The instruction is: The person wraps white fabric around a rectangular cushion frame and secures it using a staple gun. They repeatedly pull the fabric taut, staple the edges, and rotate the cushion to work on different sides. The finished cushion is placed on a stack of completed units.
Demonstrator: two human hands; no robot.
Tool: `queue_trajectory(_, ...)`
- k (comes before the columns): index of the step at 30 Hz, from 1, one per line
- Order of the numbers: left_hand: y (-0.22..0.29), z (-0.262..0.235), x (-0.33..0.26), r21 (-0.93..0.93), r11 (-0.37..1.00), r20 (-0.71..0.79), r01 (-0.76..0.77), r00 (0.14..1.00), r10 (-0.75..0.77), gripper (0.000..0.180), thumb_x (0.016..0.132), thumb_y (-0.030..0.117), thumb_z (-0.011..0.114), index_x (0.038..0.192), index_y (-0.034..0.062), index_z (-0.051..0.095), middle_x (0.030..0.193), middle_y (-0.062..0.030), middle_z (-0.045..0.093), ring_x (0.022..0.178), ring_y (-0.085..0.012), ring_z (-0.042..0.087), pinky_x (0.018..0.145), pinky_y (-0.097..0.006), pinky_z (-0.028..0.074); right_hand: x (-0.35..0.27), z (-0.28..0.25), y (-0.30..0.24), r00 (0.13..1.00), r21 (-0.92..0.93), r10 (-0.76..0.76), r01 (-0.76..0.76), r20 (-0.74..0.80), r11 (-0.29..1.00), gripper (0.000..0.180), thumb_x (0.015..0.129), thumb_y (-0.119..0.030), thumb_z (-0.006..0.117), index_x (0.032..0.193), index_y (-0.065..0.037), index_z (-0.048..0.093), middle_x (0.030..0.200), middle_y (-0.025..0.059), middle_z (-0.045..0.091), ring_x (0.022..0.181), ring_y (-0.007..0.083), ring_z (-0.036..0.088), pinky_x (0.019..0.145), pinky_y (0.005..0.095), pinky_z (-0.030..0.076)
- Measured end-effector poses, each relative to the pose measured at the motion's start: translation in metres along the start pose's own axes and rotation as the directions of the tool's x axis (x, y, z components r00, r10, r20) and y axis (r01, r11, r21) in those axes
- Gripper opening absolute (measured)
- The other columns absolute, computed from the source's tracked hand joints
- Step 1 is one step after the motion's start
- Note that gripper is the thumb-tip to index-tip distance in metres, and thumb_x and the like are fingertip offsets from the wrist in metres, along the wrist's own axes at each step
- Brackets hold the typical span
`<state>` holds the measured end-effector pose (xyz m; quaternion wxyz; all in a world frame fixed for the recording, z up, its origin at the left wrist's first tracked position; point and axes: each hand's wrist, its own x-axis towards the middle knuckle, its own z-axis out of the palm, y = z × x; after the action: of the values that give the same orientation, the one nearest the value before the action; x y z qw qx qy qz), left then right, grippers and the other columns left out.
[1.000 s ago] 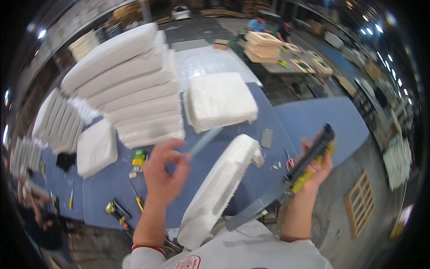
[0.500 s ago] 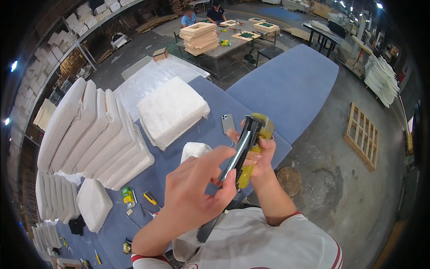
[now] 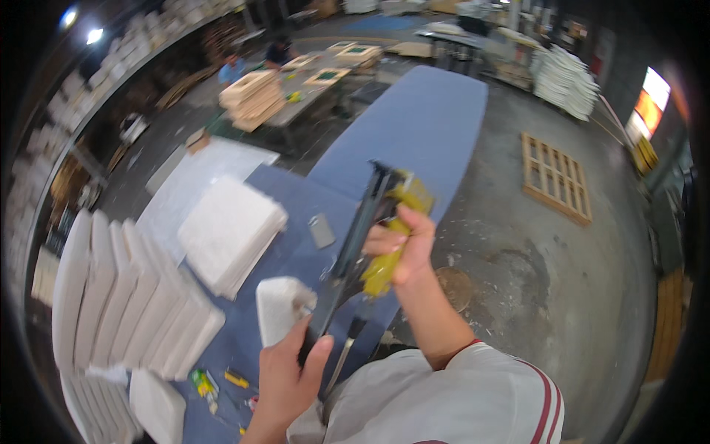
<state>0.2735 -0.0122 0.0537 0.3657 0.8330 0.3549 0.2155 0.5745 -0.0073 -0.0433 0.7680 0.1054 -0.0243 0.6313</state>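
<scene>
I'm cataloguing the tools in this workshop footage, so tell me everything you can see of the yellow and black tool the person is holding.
The staple gun is a long power tool with a yellow body and grip and a slim black magazine running its length. It is held up in the air, tilted, its black end toward the left hand, which grips the lower tip. The right hand wraps the yellow grip. A hose or stem hangs under it. It is above the blue padded table.

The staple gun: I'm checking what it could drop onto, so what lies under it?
Under the staple gun, held by the right hand and left hand, lie the blue table and a white foam block. The tool hides part of the block's edge.
</scene>
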Motion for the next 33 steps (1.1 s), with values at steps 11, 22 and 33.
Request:
queue_trajectory(11,-0.037,0.014,-0.004,0.456,0.880,0.073,-0.131,0.991,0.109,0.086,0.099,0.025,0.083,0.173,0.0002,0.046,0.164,-0.0317,0.058,0.153,-0.0429,0.057,0.128,-0.052,0.043,-0.047,0.023,-0.048,0.991,-0.744,-0.116,0.025,-0.070,0.668,0.051,0.096,-0.007,0.087,0.138,0.012,0.064,0.097,0.0061,0.068,0.079,0.0175,0.065,0.071,0.0378,0.054)
queue_trajectory(22,-0.111,-0.080,-0.012,0.404,0.880,-0.218,0.250,0.960,-0.173,0.107,0.084,0.008,0.087,0.178,0.0029,0.036,0.175,-0.0271,0.050,0.163,-0.0450,0.048,0.135,-0.048,0.040,-0.145,-0.177,-0.036,0.910,-0.560,-0.071,-0.311,-0.408,-0.768,0.053,0.079,-0.018,0.088,0.132,-0.013,0.086,0.128,0.0198,0.077,0.117,0.0452,0.077,0.104,0.0523,0.062)
queue_trajectory(33,-0.253,-0.132,-0.010,0.126,0.864,-0.274,0.488,0.854,-0.442,0.092,0.114,0.066,0.057,0.183,0.0108,0.031,0.176,-0.0241,0.053,0.163,-0.0424,0.050,0.136,-0.045,0.037,-0.028,-0.127,0.199,0.855,-0.944,0.459,0.316,0.240,-0.095,0.068,0.076,0.002,0.085,0.143,-0.007,0.079,0.121,0.0169,0.073,0.110,0.0377,0.075,0.098,0.0382,0.059)
